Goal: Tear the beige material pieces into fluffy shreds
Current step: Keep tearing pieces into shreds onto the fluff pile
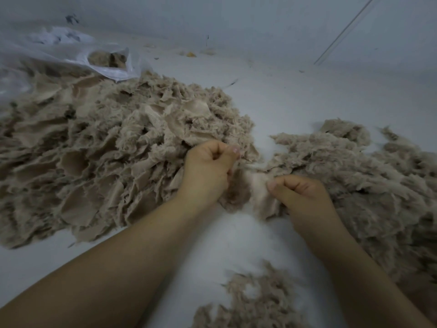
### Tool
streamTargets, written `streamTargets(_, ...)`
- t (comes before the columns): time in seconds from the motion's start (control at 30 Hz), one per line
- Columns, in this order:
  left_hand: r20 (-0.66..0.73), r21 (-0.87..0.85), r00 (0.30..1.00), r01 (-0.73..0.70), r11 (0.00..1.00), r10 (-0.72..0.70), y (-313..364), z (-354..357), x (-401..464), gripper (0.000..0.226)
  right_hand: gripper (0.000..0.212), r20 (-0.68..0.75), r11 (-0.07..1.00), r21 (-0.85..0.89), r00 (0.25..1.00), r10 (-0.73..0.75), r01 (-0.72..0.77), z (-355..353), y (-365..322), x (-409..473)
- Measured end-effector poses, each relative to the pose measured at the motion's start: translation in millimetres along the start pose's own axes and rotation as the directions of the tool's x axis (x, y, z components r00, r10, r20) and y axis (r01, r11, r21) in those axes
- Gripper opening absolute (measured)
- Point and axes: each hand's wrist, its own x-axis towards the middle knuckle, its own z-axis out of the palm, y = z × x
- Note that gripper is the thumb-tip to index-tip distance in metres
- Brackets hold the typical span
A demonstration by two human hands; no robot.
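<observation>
A beige material piece (250, 190) is stretched between my two hands just above the white floor. My left hand (208, 169) grips its left side with curled fingers, thumb on top. My right hand (300, 195) pinches its right side. A big heap of flat beige pieces (99, 147) spreads to the left of my left hand. To the right lies a pile of fluffy beige shreds (369, 176), touching my right hand. A smaller clump of shreds (255, 301) lies near the bottom between my forearms.
A clear plastic bag (71, 53) with more beige material lies at the back left. The white floor (295, 95) meets a pale wall at the back. A thin strip (343, 31) runs up the wall at the right.
</observation>
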Motion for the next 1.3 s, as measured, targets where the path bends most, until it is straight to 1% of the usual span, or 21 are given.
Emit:
streamTargets(0.07, 0.124, 0.009, 0.991, 0.049, 0.999, -0.049, 0.8, 2.1, -4.3, 0.036, 0.033, -0.084, 0.997, 0.075, 0.996, 0.022, -0.016, -0.5, 0.5, 1.2)
streamTargets(0.13, 0.24, 0.093, 0.964, 0.095, 0.991, -0.115, 0.4, 6.6, -9.8, 0.041, 0.03, -0.11, 0.992, 0.123, 0.993, 0.041, -0.027, -0.2, -0.9, 1.5)
streamTargets(0.23, 0.383, 0.21, 0.915, 0.049, 0.977, -0.128, -0.3, 9.6, -16.1, 0.05, 0.03, -0.123, 0.988, 0.154, 0.992, 0.037, -0.018, 1.0, -2.1, 2.3)
streamTargets(0.33, 0.436, 0.258, 0.879, 0.081, 0.963, -0.191, 1.1, 6.9, -16.7, 0.033, 0.035, -0.157, 0.979, 0.199, 0.985, 0.072, -0.04, 0.9, -1.6, 2.3)
streamTargets(0.4, 0.467, 0.295, 0.853, 0.097, 0.951, -0.232, 5.2, 2.5, -13.7, 0.03, 0.036, -0.175, 0.978, 0.203, 0.981, 0.086, -0.049, 0.4, -0.7, 2.1)
streamTargets(0.53, 0.615, 0.383, 0.732, 0.048, 0.923, -0.294, 16.4, -9.8, -6.6, 0.025, 0.037, -0.21, 0.991, 0.129, 0.976, 0.064, -0.037, 2.0, 1.8, 1.7)
streamTargets(0.6, 0.695, 0.426, 0.634, 0.017, 0.904, -0.339, 21.9, -15.5, -4.6, 0.016, 0.041, -0.239, 0.991, 0.127, 0.969, 0.063, -0.033, 1.9, 2.5, 2.7)
streamTargets(0.63, 0.758, 0.448, 0.53, 0.001, 0.894, -0.38, 26.4, -18.2, -4.3, 0.009, 0.044, -0.249, 0.989, 0.142, 0.966, 0.075, -0.04, 1.5, 2.3, 2.8)
streamTargets(0.67, 0.819, 0.469, 0.382, -0.017, 0.883, -0.428, 32.0, -20.4, -4.2, 0.004, 0.045, -0.252, 0.988, 0.15, 0.964, 0.083, -0.045, 0.9, 1.3, 2.7)
streamTargets(0.7, 0.852, 0.488, 0.238, -0.04, 0.872, -0.466, 36.0, -22.3, -4.1, 0.011, 0.045, -0.248, 0.989, 0.143, 0.965, 0.082, -0.047, 0.3, 0.1, 1.9)
streamTargets(0.73, 0.862, 0.499, 0.14, -0.064, 0.864, -0.488, 38.9, -23.3, -4.1, 0.018, 0.046, -0.241, 0.992, 0.122, 0.968, 0.072, -0.043, 0.1, -1.0, 1.1)
streamTargets(0.77, 0.862, 0.504, 0.117, -0.077, 0.861, -0.494, 40.3, -22.6, -4.7, 0.023, 0.047, -0.235, 0.994, 0.101, 0.97, 0.06, -0.037, 0.4, -2.1, 0.4)
streamTargets(0.8, 0.858, 0.501, 0.169, -0.079, 0.862, -0.484, 40.7, -20.7, -6.0, 0.024, 0.048, -0.23, 0.995, 0.089, 0.972, 0.053, -0.034, 0.6, -2.8, 0.0)
streamTargets(0.87, 0.806, 0.492, 0.397, -0.036, 0.87, -0.44, 37.8, -15.5, -8.3, 0.029, 0.044, -0.226, 0.994, 0.109, 0.972, 0.056, -0.032, 1.0, -3.8, 0.5)
streamTargets(0.93, 0.652, 0.491, 0.637, 0.059, 0.869, -0.412, 31.3, -8.8, -9.2, 0.038, 0.043, -0.208, 0.992, 0.127, 0.977, 0.051, -0.025, 1.4, -4.7, 0.4)
streamTargets(0.97, 0.566, 0.488, 0.716, 0.109, 0.866, -0.409, 27.4, -5.5, -9.4, 0.04, 0.044, -0.19, 0.993, 0.12, 0.981, 0.042, -0.019, 1.4, -5.0, -0.1)
streamTargets(1.0, 0.512, 0.473, 0.76, 0.14, 0.87, -0.401, 24.4, -2.8, -9.8, 0.04, 0.044, -0.173, 0.994, 0.108, 0.985, 0.029, -0.01, 1.0, -4.9, -0.3)
streamTargets(1.13, 0.443, 0.327, 0.839, 0.176, 0.929, -0.315, 15.7, 4.1, -11.7, 0.028, 0.039, -0.057, 1.0, 0.027, 0.998, -0.015, 0.016, 1.9, -5.4, -1.3)
streamTargets(1.2, 0.38, 0.261, 0.878, 0.202, 0.944, -0.293, 14.3, 6.1, -11.6, 0.025, 0.05, -0.05, 0.999, -0.044, 0.998, -0.033, 0.031, 3.0, -5.0, -1.7)
streamTargets(1.27, 0.22, 0.136, 0.944, 0.22, 0.966, -0.246, 13.6, 5.7, -8.1, 0.029, 0.047, -0.115, 0.998, -0.063, 0.993, 0.002, -0.01, 2.2, -4.0, -0.9)
streamTargets(1.3, 0.104, 0.092, 0.975, 0.186, 0.978, -0.195, 13.2, 3.9, -4.3, 0.03, 0.042, -0.151, 0.998, -0.046, 0.988, 0.034, -0.041, 0.5, -2.9, -0.7)
